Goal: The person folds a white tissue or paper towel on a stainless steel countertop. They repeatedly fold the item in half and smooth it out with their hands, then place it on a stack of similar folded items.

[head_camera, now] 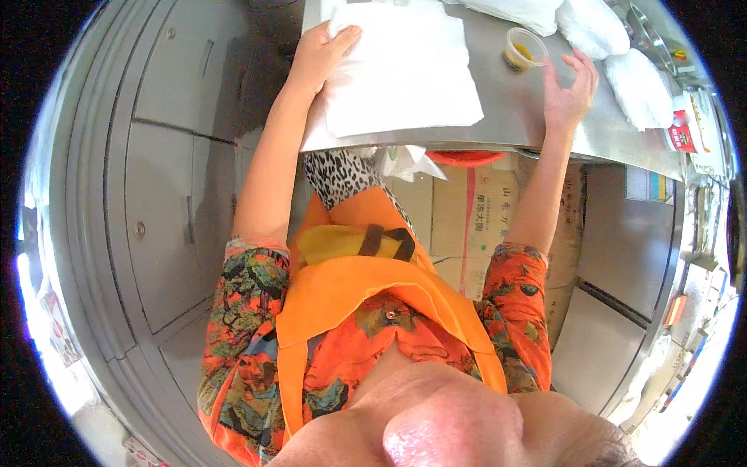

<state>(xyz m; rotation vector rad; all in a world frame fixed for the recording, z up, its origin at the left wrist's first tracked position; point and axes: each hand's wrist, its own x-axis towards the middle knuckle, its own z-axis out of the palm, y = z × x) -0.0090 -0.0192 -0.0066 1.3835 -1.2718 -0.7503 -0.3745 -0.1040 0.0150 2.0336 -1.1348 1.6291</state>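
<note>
My left hand (318,55) grips the left edge of a stack of white sheets (402,70), thumb on top and the fingers hidden beneath. The sheets look thin and soft, paper or plastic, and overhang the near edge of a stainless steel table (508,125) slightly. To their right stands a small clear plastic cup (525,49) with a yellow-brown, grainy content at the bottom. My right hand (571,87) is just right of the cup, its fingers apart and curved. A fingertip is at the cup's rim; whether it touches I cannot tell.
Several filled white plastic bags (639,87) lie along the table's far right side, near a metal bowl (650,38). A red-and-white packet (681,131) sits at the right edge. Beneath the table are a red basin (467,157) and cardboard boxes (484,216). Grey cabinets (163,175) stand at left.
</note>
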